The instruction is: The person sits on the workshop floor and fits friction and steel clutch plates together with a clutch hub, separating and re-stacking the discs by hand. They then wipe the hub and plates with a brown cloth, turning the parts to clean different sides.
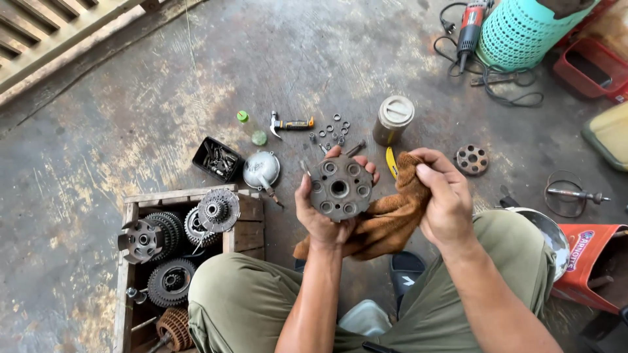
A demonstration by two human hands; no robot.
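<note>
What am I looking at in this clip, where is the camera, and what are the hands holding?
There is no machine here: a person wears a camera on the head, so the single picture looks down at their own two bare hands and knees above a stained concrete floor.

The left hand holds up a round metal hub plate with a centre hole and a ring of smaller holes. The right hand grips a brown rag that touches the plate's edge.

On the floor beyond lie a small claw hammer, loose nuts and washers, a lidded jar, a domed metal cover and a black tray of small parts. A wooden crate on the person's left holds several gears. A power tool with its cord lies at the top.
</note>
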